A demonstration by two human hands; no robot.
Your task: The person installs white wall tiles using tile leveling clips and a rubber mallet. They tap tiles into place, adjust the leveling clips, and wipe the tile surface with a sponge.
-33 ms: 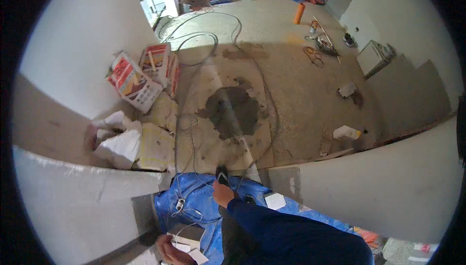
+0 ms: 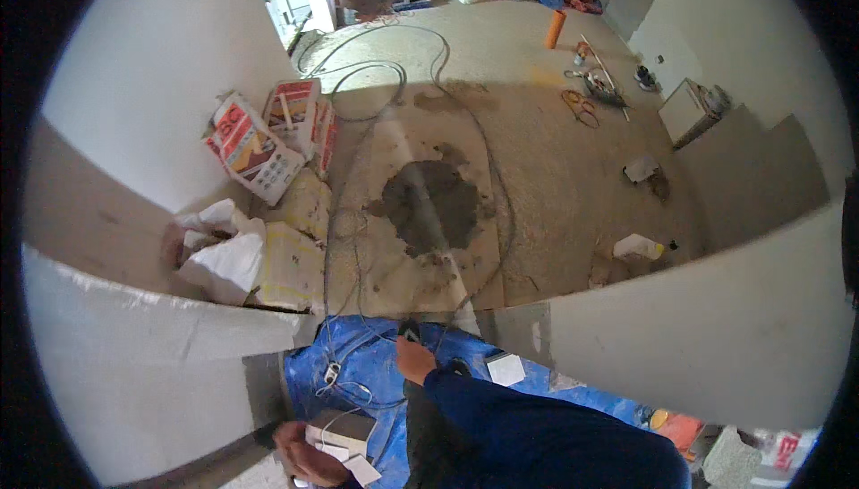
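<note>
My right hand (image 2: 416, 362) reaches out low in the middle, its fingers closed round a small dark object (image 2: 409, 330) whose kind I cannot make out. Under that arm lies a blue tarp (image 2: 385, 364). At the lower left my left hand (image 2: 309, 455) is curled, its fingertips turned away and partly hidden. Something pale shows below it, too little to name. Beside the left hand are an open carton (image 2: 351, 428) and white flat pieces (image 2: 364, 469). A white cable with a plug-like end (image 2: 332, 373) runs across the tarp. A white tile-like piece (image 2: 506, 369) rests right of my right hand.
Low walls (image 2: 671, 337) flank the tarp. Beyond it, a board (image 2: 385, 158) bears a wet dark patch (image 2: 431, 207), with a long cable (image 2: 501, 194) around it. Printed bags (image 2: 255, 149) and a white sack (image 2: 228, 261) stand left; a white jug (image 2: 637, 246) lies right.
The view has shifted slightly. My left hand has turned a little and sits higher. Less of the dark object shows beyond my right hand.
</note>
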